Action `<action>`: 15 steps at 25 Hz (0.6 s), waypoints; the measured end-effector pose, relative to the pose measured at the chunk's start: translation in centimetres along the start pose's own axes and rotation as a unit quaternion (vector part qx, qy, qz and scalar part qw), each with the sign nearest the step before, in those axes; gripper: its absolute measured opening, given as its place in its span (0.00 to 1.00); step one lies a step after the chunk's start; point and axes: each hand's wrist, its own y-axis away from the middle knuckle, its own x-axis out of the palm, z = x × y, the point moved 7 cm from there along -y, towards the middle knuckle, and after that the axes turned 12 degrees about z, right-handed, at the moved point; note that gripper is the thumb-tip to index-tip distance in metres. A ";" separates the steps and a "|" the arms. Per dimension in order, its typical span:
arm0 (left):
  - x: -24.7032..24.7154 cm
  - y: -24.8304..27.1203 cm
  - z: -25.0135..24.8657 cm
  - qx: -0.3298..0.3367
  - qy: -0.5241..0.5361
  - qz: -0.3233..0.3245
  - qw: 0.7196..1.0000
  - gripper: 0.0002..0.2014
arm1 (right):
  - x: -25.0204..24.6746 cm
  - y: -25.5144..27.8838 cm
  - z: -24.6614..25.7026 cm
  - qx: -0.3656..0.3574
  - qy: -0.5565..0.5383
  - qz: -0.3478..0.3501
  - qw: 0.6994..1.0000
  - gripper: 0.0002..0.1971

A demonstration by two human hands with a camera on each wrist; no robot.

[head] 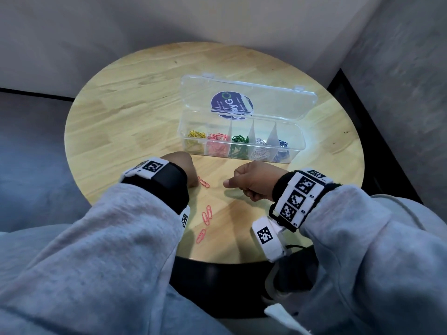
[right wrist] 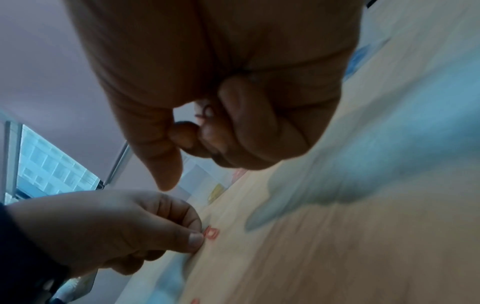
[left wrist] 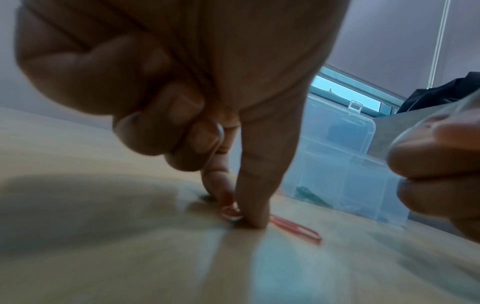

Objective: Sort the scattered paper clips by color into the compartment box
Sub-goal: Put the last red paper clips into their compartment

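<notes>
Pink paper clip (left wrist: 296,226) lies flat, pinched by the left hand (head: 180,169) grip's thumb and forefinger.

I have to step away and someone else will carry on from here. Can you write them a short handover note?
Left hand: thumb and forefinger pinching a pink clip on the table.
Right hand: curled, hovering above the table; a clip seems tucked in its fingers, colour unclear.
Compartment box: lid open, holding yellow, pink, green, white and blue clips, one colour per compartment.
Left: only pink clips still loose, three more near the front edge. They go in the second compartment from the left.
</notes>
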 end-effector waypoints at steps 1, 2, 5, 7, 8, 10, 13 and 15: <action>0.1 0.0 -0.1 0.002 -0.001 0.004 1.000 0.12 | 0.1 -0.1 0.1 0.003 0.009 0.002 1.000 0.23; 0.1 0.2 0.0 0.004 0.001 0.007 1.000 0.12 | 0.2 -0.2 0.2 0.004 0.010 0.008 1.000 0.21; -0.6 1.2 0.8 0.025 0.041 0.015 0.999 0.10 | 1.1 -0.4 0.7 0.000 0.017 0.034 0.999 0.15; -1.8 2.0 1.8 0.052 0.128 0.019 0.990 0.06 | 1.7 -0.5 1.3 -0.009 0.045 0.039 0.998 0.10; -2.4 2.5 2.3 0.071 0.190 0.019 0.979 0.07 | 1.9 -0.4 1.5 -0.014 0.065 0.038 0.997 0.09; -3.3 3.1 3.4 0.105 0.283 0.009 0.953 0.12 | 2.5 -0.3 2.0 -0.016 0.127 0.035 0.991 0.08; -2.8 3.4 5.1 0.096 0.308 0.024 0.946 0.10 | 3.7 0.0 2.2 0.013 0.276 0.010 0.961 0.11; -1.9 3.3 5.9 0.052 0.294 0.048 0.953 0.02 | 4.6 0.3 2.5 0.022 0.351 -0.015 0.936 0.16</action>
